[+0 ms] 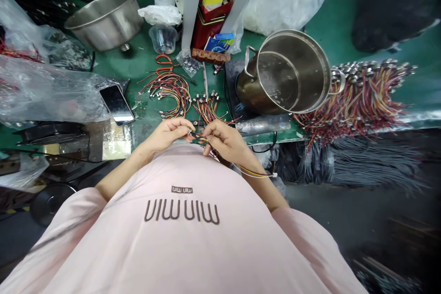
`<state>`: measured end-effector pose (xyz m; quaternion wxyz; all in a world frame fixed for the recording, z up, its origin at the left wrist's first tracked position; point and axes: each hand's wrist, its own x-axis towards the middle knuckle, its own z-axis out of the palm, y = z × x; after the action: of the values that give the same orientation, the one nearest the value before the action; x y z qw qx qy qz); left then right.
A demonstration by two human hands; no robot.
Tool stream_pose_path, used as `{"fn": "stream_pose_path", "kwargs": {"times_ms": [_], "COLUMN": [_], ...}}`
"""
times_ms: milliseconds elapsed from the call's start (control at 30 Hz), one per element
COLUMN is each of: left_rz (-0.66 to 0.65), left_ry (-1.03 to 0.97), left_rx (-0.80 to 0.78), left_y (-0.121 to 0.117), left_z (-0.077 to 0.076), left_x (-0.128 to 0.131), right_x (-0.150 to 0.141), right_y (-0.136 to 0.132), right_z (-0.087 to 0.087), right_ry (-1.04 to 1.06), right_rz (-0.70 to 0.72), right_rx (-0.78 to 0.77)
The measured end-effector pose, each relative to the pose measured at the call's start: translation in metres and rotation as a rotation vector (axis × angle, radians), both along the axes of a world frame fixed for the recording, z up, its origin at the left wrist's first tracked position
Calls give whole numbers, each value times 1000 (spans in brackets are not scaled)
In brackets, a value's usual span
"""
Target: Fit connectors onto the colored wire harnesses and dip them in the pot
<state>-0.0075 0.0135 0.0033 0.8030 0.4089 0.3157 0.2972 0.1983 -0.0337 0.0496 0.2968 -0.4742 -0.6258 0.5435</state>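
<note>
My left hand (168,134) and my right hand (227,140) meet above the edge of the green work mat (144,66). Between their fingertips they pinch a thin multicoloured wire lead (198,136). Its yellow and red tail runs past my right wrist to a white connector (274,174). The exact grip on the small end is partly hidden by my fingers. Just beyond my hands lie a loose fan of red-and-black wire leads (168,94) and a smaller bunch of leads with metal ends (208,108).
A stainless pot (285,71) lies tilted on a dark hotplate (234,78), with a large wire bundle (358,101) beyond it. A phone (116,104), steel bowl (103,20), plastic cup (163,39) and plastic bags (44,92) surround the mat. Grey cables (361,161) hang at right.
</note>
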Motion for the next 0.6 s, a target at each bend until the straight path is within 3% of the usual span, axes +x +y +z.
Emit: {"fn": "stream_pose_path", "kwargs": {"times_ms": [200,400,600], "left_rz": [36,38,77], "left_ry": [-42,-47,-24], "left_rx": [-92,-111,-154], "left_y": [0,-1,-4], "left_z": [-2,-1,-1], "left_x": [3,5,8], "right_x": [0,-5,-6], "right_y": [-1,-4,-4], "right_z": [8,10,9], "right_ry": [-117,-306,-334], "right_rz": [6,-26,-48], "right_rx": [162,418,376]}}
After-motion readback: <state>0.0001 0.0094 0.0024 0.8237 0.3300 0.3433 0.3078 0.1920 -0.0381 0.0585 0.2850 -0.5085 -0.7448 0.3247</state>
